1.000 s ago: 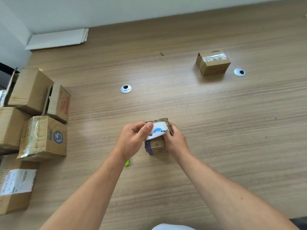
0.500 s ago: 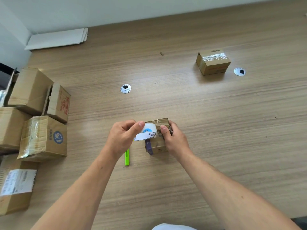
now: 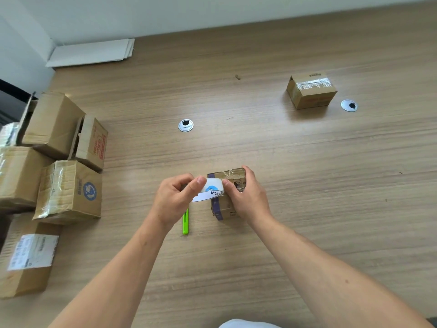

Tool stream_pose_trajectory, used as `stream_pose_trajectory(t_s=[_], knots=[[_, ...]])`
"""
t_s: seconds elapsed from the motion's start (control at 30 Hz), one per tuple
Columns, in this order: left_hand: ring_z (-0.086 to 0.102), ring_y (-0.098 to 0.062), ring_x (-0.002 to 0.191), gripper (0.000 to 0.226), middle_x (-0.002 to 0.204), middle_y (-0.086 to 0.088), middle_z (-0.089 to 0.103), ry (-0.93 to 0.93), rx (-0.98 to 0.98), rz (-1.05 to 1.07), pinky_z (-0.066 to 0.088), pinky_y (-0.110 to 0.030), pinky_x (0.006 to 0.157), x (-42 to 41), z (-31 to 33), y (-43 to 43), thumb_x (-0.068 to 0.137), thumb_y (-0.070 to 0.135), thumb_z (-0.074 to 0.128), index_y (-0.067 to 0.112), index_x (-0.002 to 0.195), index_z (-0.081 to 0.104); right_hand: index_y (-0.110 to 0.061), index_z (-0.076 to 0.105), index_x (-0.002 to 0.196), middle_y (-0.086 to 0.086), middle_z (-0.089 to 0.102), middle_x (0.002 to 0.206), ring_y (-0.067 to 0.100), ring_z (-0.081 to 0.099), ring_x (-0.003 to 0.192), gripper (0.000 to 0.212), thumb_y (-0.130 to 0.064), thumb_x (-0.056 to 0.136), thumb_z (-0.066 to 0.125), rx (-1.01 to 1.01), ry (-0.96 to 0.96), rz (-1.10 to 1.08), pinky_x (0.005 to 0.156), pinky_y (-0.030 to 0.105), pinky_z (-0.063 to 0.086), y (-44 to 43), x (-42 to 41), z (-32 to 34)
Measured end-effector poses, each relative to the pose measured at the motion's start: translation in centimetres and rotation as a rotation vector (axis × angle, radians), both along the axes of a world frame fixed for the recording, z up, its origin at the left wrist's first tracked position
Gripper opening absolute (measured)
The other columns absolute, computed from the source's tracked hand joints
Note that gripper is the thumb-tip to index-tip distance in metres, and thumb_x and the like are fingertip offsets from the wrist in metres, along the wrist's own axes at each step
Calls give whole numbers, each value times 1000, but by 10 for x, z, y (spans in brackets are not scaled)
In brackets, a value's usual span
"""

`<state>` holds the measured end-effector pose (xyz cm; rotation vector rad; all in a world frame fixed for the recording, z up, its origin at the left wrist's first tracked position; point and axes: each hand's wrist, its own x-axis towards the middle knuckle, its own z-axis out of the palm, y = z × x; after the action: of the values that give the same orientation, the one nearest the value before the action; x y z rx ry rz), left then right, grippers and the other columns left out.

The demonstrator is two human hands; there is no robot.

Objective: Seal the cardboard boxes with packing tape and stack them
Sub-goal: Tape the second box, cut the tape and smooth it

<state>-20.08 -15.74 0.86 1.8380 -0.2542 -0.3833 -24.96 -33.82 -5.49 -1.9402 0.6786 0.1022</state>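
Left grip [image 3: 175, 201] drew tape roll [image 3: 210, 189] leftward (box [image 3: 225, 207] unmoved).

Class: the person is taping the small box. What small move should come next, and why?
Probably draw the tape roll down past the small box at its left edge: the left hand grips the roll level with the box top, the right hand holds the box, and the green cutter lies untouched nearby.

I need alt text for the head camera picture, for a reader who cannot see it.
A person's left hand holds a tape roll at a cardboard box that the right hand steadies on a wooden table. A green cutter lies beside it; more boxes stand at the left.
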Motion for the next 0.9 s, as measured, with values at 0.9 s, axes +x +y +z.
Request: stream_pose_trajectory(t_s=[0.9], knots=[[21,-13,56,62,58,6,23,-37,87,87,17,-31,52,11,-23,19,78,60,62,12,55,30,-23,34,154,6,63,134,25,56,125,80,-59,90,64,-20,-50,21,107,39,44,-9,-3,-7]])
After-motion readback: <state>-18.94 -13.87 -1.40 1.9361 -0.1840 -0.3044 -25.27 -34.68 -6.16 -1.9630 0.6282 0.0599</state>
